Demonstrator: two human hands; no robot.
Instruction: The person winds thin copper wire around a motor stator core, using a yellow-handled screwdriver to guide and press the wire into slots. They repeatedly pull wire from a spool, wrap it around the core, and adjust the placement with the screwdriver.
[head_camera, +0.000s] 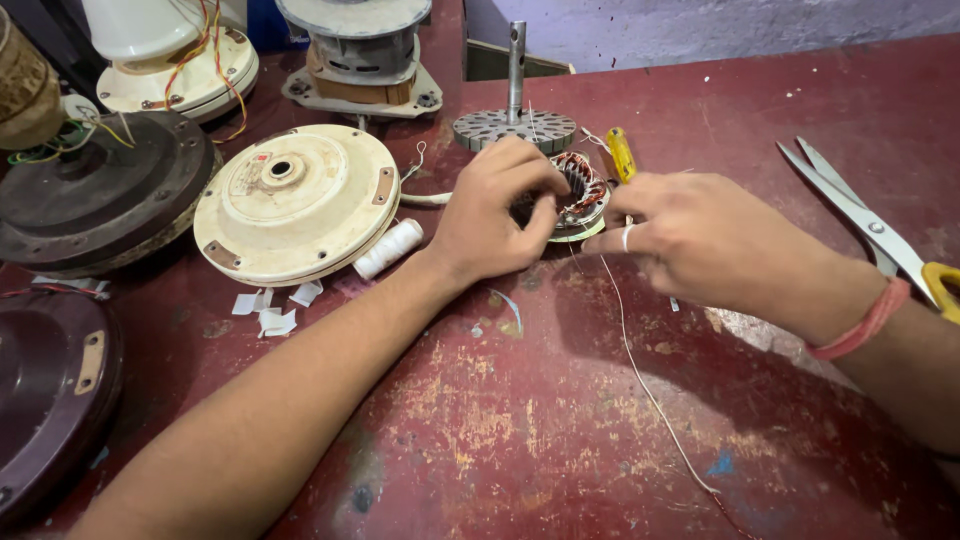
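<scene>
Both hands (500, 215) on stator (578, 190) (thread (640, 375) trailing)

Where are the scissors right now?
In the head view the scissors lie on the red table at the far right, just beyond the right hand and its wrist, blades pointing away, yellow handle at the frame edge.

A round stator (580, 190) with copper windings lies flat on the worn red table, partly hidden.
</scene>
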